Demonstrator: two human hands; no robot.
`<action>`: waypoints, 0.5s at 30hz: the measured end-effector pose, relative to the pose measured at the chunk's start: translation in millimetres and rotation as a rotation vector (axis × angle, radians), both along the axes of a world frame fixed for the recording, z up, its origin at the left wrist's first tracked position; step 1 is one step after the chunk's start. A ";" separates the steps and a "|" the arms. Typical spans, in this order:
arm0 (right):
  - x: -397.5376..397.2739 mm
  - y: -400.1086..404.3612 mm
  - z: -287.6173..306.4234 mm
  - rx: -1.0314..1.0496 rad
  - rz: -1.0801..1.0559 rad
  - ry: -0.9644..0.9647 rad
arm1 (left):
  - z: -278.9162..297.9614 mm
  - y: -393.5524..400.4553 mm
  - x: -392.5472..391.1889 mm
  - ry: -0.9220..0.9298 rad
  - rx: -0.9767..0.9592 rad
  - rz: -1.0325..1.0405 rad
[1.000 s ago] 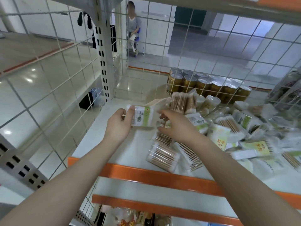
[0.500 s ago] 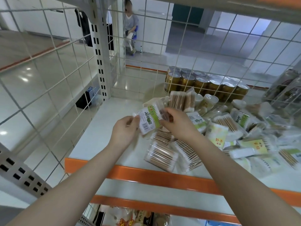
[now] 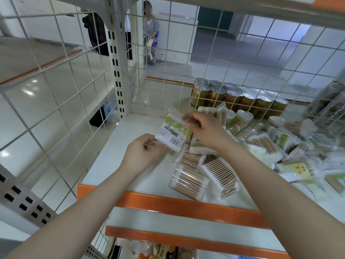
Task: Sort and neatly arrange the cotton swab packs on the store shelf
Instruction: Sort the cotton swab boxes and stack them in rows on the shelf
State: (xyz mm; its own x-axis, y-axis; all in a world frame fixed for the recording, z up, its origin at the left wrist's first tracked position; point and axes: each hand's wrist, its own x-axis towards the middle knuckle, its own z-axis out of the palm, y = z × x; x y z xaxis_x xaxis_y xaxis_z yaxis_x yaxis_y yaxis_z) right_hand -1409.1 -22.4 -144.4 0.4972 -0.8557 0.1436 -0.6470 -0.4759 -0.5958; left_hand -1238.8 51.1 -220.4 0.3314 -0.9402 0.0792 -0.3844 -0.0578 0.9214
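Note:
Above the left part of the white shelf (image 3: 130,139) I hold one cotton swab pack (image 3: 172,131) with a green and white label and a barcode, tilted. My left hand (image 3: 143,152) pinches its lower left corner. My right hand (image 3: 203,128) pinches its upper right edge. A loose heap of swab packs (image 3: 261,146) covers the shelf's middle and right. Two clear packs of wooden-stick swabs (image 3: 203,176) lie near the orange front edge (image 3: 168,200).
A white wire grid (image 3: 61,86) closes the shelf's left side and back. Behind the back grid stands a row of gold cans (image 3: 239,100). A lower shelf with goods (image 3: 149,251) shows beneath. A person sits far off in the background (image 3: 150,32).
Both hands have turned the labelled pack from lying flat to a tilted pose with the barcode facing me, and shifted it a little to the right, nearer the heap.

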 end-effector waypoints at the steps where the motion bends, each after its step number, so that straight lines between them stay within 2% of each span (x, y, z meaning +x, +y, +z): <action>1: 0.4 -1.1 1.5 0.006 -0.002 -0.012 | -0.8 0.7 1.4 -0.029 -0.001 -0.014; 10: 4.3 -6.3 5.6 -0.017 -0.056 -0.096 | 1.1 6.3 -5.6 -0.250 -0.043 -0.027; 15: 5.3 -7.7 4.5 -0.013 -0.027 -0.077 | 0.6 10.2 -11.3 -0.276 -0.033 -0.014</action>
State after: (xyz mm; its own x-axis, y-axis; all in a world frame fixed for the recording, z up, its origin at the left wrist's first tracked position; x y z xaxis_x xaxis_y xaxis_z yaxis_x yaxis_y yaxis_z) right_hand -1403.8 -30.1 -139.9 0.4613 -0.8662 0.1921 -0.6119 -0.4674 -0.6381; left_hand -1250.1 61.2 -219.8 0.2799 -0.9400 0.1950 -0.6218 -0.0227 0.7829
